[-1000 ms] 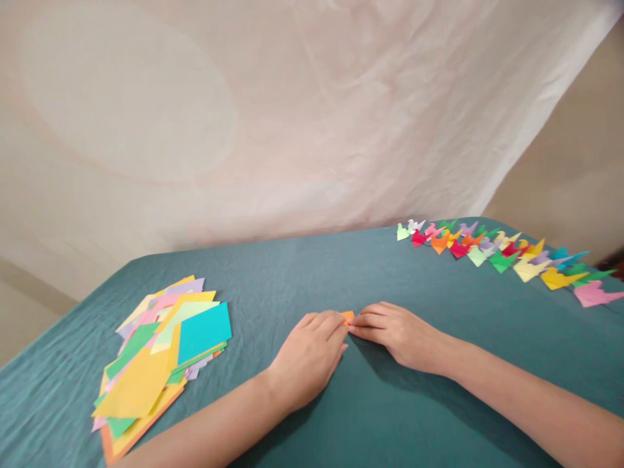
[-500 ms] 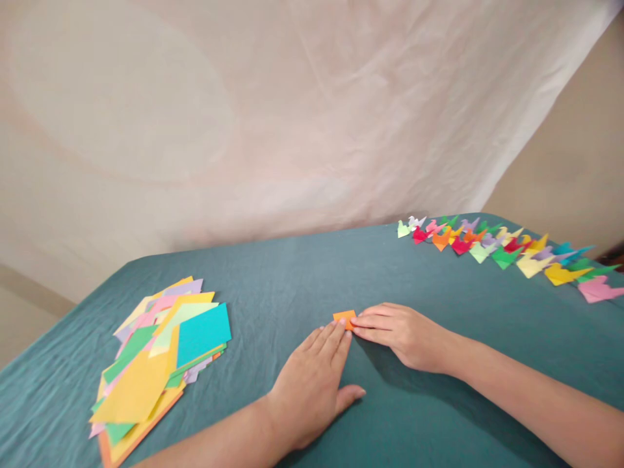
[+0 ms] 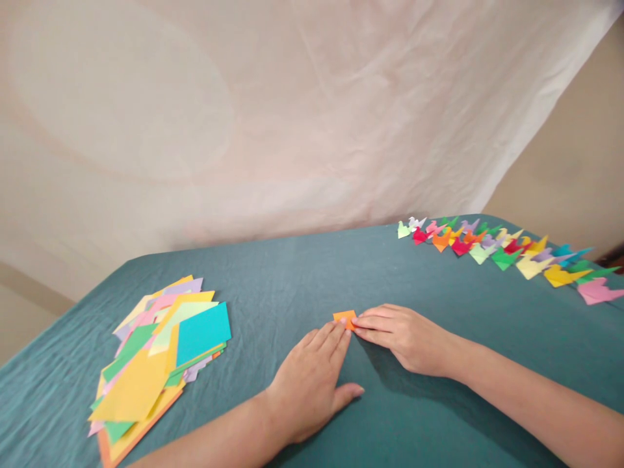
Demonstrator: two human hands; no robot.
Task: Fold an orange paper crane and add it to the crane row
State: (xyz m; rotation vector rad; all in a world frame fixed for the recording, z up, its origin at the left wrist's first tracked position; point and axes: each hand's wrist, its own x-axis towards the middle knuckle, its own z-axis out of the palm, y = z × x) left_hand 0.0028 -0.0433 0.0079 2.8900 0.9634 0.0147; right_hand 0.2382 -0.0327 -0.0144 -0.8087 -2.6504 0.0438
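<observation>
A small folded piece of orange paper [image 3: 345, 316] lies on the dark green cloth, between my two hands. My left hand [image 3: 314, 374] lies palm down with its fingers stretched out and thumb apart. Its fingertips press on the near edge of the paper. From the right, my right hand [image 3: 402, 331] pinches the paper's right corner, fingers together and thumb hidden beneath or behind them. Part of the paper is covered by the fingertips.
On the left lies a loose pile of coloured paper sheets [image 3: 131, 383], with a blue sheet [image 3: 203, 333] on top. Rows of folded paper birds [image 3: 507, 257] stand along the right side. The green tablecloth [image 3: 273, 279] reaches back to a pale hanging cloth [image 3: 316, 117].
Almost nothing differs. My left hand has shifted very slightly, and the orange paper stays in the same place.
</observation>
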